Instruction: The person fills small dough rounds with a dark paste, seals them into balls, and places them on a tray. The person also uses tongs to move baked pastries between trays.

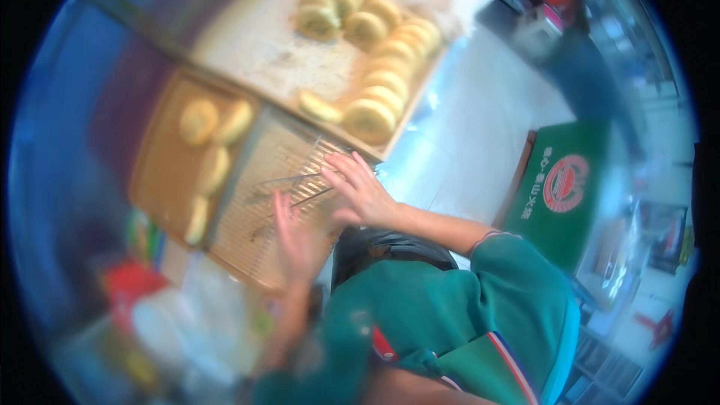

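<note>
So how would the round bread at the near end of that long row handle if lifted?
The bread looks thick and puffy, so probably light. Its round outline suggests it might roll. The row overlaps, so neighbours could shift.

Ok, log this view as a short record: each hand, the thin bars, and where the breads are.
Left hand: over the ribbed rack, blurred, fingers extended
Right hand: fingers extended, by the thin dark bars; grip unclear
Brown tray: left of the rack, holding golden breads
Pale board: beyond the rack, more breads, some lined up along its right side
</note>
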`<control>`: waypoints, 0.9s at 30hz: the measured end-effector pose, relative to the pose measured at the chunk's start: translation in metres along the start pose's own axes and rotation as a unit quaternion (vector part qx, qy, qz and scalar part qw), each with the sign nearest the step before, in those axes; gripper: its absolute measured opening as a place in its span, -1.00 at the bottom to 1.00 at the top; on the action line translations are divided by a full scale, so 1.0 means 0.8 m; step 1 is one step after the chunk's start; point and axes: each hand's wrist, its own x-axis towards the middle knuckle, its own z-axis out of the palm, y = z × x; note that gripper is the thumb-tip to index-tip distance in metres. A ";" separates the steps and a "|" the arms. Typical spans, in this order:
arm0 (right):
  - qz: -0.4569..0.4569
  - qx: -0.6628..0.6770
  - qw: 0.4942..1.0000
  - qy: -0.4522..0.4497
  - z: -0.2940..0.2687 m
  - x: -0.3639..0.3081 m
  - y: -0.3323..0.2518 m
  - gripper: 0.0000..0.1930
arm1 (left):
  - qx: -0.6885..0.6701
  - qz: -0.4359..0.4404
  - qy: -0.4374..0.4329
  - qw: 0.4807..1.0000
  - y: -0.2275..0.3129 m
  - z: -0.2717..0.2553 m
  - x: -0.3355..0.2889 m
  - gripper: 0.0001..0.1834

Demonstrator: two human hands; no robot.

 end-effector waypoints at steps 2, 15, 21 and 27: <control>-0.052 0.019 0.990 0.132 -0.035 -0.043 -0.028 -0.19 | -0.235 -0.130 -0.070 0.961 0.017 0.067 -0.006 -0.18; 0.690 -0.128 0.694 0.160 -0.089 -0.808 -0.006 -0.46 | 0.336 0.295 -0.593 0.670 0.045 0.532 -0.208 -0.54; 0.763 -0.054 0.643 0.033 -0.122 -0.942 -0.092 -0.45 | 0.331 0.360 -0.799 0.350 -0.003 0.723 -0.359 -0.42; 0.792 0.057 0.588 0.153 -0.142 -1.060 -0.113 -0.48 | 0.311 0.462 -0.799 0.229 0.006 0.906 -0.467 -0.41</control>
